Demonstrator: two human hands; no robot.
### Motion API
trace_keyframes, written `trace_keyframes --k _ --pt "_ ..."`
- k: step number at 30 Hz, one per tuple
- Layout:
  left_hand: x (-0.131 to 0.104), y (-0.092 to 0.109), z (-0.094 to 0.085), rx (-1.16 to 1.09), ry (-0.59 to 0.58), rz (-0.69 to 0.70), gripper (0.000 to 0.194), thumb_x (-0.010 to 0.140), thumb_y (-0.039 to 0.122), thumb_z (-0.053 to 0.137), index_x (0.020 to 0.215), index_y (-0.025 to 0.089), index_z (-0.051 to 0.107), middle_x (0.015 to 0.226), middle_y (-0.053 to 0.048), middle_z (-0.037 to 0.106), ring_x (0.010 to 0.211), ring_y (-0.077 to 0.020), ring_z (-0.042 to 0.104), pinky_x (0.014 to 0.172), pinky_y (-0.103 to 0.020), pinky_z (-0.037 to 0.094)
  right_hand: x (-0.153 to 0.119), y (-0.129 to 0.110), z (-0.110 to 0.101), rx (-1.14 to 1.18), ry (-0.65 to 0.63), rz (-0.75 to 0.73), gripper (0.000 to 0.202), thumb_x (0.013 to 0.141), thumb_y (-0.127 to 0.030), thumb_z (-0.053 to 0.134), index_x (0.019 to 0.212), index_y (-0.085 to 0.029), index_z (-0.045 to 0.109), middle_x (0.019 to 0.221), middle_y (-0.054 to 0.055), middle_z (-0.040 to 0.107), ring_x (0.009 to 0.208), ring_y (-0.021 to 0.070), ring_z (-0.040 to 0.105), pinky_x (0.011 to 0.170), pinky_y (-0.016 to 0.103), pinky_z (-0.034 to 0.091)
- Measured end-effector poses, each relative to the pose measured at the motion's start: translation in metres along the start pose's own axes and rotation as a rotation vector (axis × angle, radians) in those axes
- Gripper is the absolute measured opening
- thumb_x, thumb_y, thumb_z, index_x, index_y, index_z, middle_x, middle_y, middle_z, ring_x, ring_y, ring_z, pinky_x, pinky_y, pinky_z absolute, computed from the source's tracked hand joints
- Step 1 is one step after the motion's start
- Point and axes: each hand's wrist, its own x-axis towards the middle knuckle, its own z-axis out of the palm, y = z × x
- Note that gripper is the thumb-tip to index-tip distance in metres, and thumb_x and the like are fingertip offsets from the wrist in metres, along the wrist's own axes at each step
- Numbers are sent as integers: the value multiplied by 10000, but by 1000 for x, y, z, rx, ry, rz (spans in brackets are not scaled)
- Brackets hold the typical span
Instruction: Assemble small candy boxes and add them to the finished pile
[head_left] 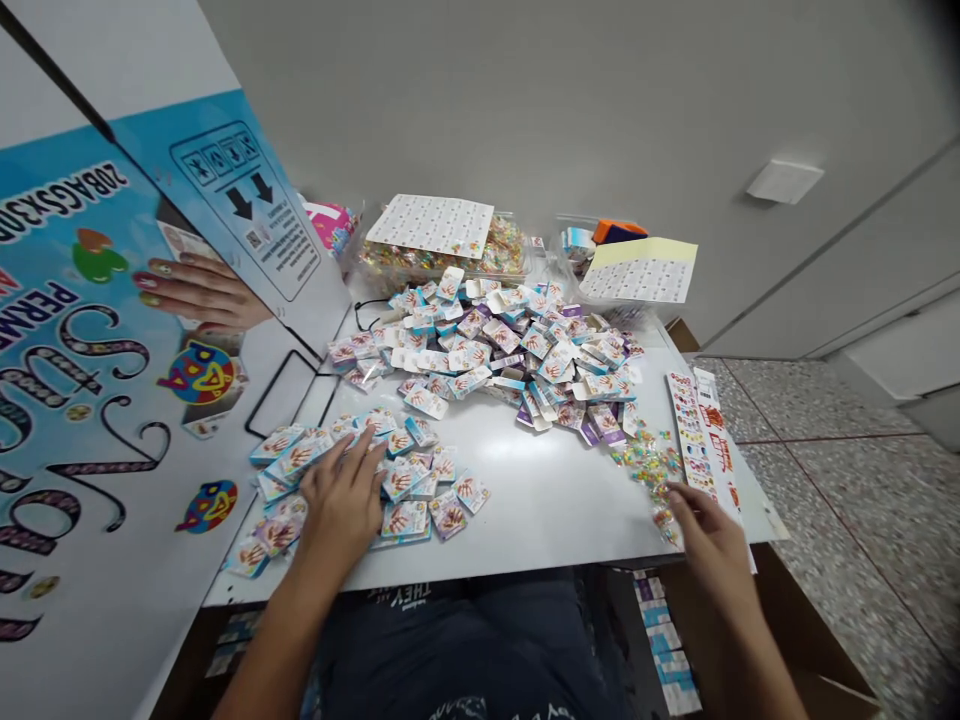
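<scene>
My left hand lies palm down with its fingers apart on a spread of small blue-and-white printed boxes at the table's left. Near the right edge, my right hand has thumb and fingertips together at the near end of a scatter of tiny colourful wrapped pieces; whatever is between the fingertips is too small to name. A big heap of similar little boxes, several with raised flaps, covers the table's middle back.
Sticker sheets lie at the white table's right edge. Behind the heap stand a clear tub of wrapped pieces and a second container, with printed sheets on top. A large printed carton walls the left side.
</scene>
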Motion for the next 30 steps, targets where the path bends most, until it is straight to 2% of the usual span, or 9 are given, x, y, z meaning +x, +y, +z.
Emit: trace_keyframes --k 3,7,11,15,18,21,24,27,30 --pt "1 1 2 -31 -90 29 433 987 171 441 1402 171 561 1525 -160 516 1456 -345 401 1175 -551 211 47 24 -48 -184 149 69 531 755 -607 654 1005 -150 758 914 126 761 761 257 673 673 362 530" --pt "1 13 2 -56 -52 -16 492 987 239 487 1476 184 483 1572 -180 446 1506 -360 325 1203 -590 141 108 44 -92 -376 138 -54 491 790 -579 590 1014 -165 729 895 126 763 748 265 696 675 379 548" --pt "0 24 9 -81 84 -53 607 925 270 631 1502 220 450 1631 -187 336 1488 -406 339 1191 -610 208 160 55 -90 -648 -159 -174 485 835 -450 555 1164 -114 677 1020 201 762 886 327 729 798 467 569" --pt "-6 38 16 -90 264 -81 708 829 219 747 1482 199 473 1610 -214 350 1456 -437 360 1158 -591 318 191 63 -62 -684 -367 -272 537 646 -264 762 1171 -162 711 1358 189 658 1297 362 585 1061 476 472" --pt "-14 53 19 -80 347 -58 672 794 214 776 1419 168 533 1560 -242 400 1385 -454 427 1112 -600 351 198 65 -48 -688 -452 -334 548 603 -165 786 1148 -185 740 1360 157 668 1277 327 610 1056 428 468" --pt "-25 71 23 -102 390 -14 595 781 218 786 1336 150 583 1506 -252 448 1306 -435 492 1066 -574 377 197 63 -44 -708 -427 -381 336 725 -186 727 1057 -169 774 1215 173 739 1152 315 678 1036 475 429" --pt "-38 92 27 -173 386 38 527 763 174 794 1256 149 608 1414 -239 520 1200 -385 563 1020 -516 411 192 52 -42 -720 -331 -425 176 840 -237 639 876 -151 789 997 179 784 1037 305 705 1019 528 387" --pt "-52 116 29 -326 327 78 454 775 122 756 1206 183 628 1335 -188 565 1148 -336 589 1009 -472 433 174 20 -39 -707 -171 -468 236 895 -230 572 779 -142 757 904 186 775 984 314 698 1008 555 393" --pt "-58 143 25 -652 147 -25 408 862 129 639 1258 217 598 1359 -155 556 1239 -310 563 1044 -453 446 128 -45 -37 -539 -24 -551 212 933 -253 554 914 -175 751 916 120 777 897 265 709 908 448 503"
